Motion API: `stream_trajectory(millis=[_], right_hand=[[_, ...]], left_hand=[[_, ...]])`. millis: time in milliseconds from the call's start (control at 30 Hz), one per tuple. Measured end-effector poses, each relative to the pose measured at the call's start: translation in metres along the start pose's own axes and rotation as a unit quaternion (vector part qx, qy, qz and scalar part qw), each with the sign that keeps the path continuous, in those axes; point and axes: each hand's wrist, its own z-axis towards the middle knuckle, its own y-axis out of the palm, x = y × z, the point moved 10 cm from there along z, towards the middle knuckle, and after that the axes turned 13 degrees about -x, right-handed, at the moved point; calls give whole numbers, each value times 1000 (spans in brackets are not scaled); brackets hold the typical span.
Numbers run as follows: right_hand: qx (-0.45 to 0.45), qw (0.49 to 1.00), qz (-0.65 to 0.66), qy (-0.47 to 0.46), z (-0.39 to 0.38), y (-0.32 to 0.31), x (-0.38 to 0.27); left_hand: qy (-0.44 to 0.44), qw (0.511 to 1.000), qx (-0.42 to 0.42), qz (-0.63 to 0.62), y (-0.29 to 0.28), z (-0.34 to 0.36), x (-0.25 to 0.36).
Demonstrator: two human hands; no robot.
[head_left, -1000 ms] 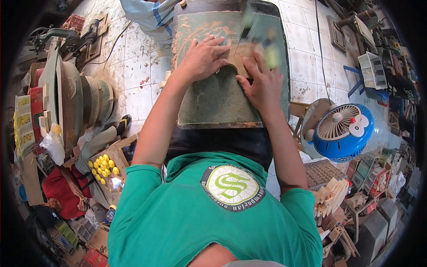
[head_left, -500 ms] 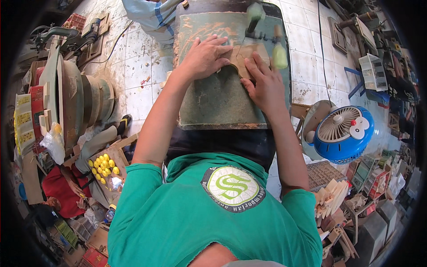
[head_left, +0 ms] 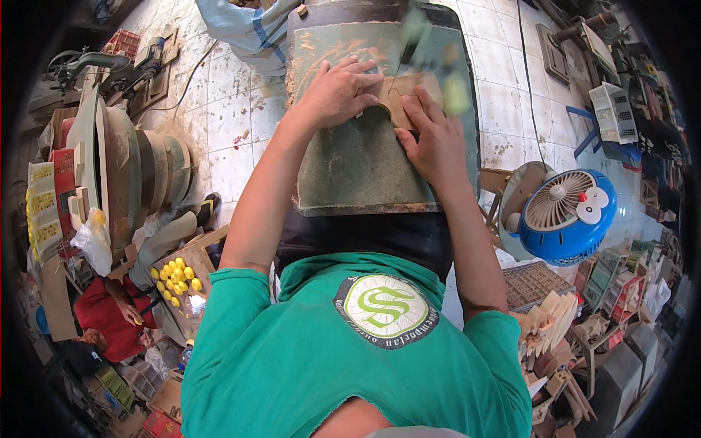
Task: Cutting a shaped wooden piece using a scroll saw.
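A flat wooden board (head_left: pixel 416 82) with drawn lines and a curved notch in its near edge lies on the worn green table (head_left: pixel 354 171) of a machine. My left hand (head_left: pixel 342 91) lies flat with fingers spread, its fingertips at the board's left edge. On the board's right side rests my right hand (head_left: pixel 434 139), fingers stretched over the wood and thumb by the near edge. Just beyond, a green machine part (head_left: pixel 415 36) and a yellow-green handle-like part (head_left: pixel 456 95) are smeared by motion. A thin blade-like line reaches down to the board between my hands.
A blue fan (head_left: pixel 566 215) stands at the right, above stacked wood pieces (head_left: pixel 548 321). Large round machine wheels (head_left: pixel 139 164) are at the left. Below them a person in red (head_left: pixel 109 321) sits beside several yellow pieces (head_left: pixel 175 274). A whitish sack (head_left: pixel 248 33) touches the table's far left.
The green machine part and yellow-green part look more blurred and have shifted slightly. Both hands stay on the board in nearly the same place. The whole view has shifted a little.
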Motion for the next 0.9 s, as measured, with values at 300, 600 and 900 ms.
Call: stream_trajectory(millis=[300, 600, 900], right_hand=[[14, 999, 8, 31, -1, -4, -7], [30, 998, -1, 49, -1, -6, -11], [28, 996, 2, 80, 0, -4, -15]], left_hand=[[-8, 1000, -27, 11, 1, 8, -6], [15, 999, -27, 23, -3, 11, -4], [13, 999, -9, 33, -2, 17, -9]])
